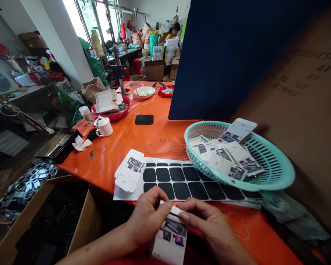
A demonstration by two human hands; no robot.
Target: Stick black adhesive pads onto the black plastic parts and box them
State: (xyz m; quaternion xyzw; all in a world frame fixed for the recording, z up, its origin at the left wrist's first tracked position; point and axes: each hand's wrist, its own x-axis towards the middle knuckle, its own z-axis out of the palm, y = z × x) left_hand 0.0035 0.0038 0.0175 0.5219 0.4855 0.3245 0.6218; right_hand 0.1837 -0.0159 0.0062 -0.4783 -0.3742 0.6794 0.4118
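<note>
Both my hands are at the near edge of the orange table, around the top end of a small white printed box [171, 239]. My left hand [147, 217] pinches the box's upper left edge between thumb and fingers. On the other side, my right hand [206, 224] grips the top right corner, its thumb over the white flap. Just beyond them lies a sheet of black rounded squares [180, 190], with a few flat white printed boxes [131, 171] on its left end. A teal basket [278, 162] holding several similar boxes rests on the sheet's right part.
A red basket [124, 113] with stacked cards, a white lidded mug [104, 126], a black pad [144, 119] and a plate [144, 92] stand farther back. Cartons of metal parts [27, 187] and black pieces [46, 224] sit lower left. A blue panel [209, 59] rises right. A person [174, 31] is behind.
</note>
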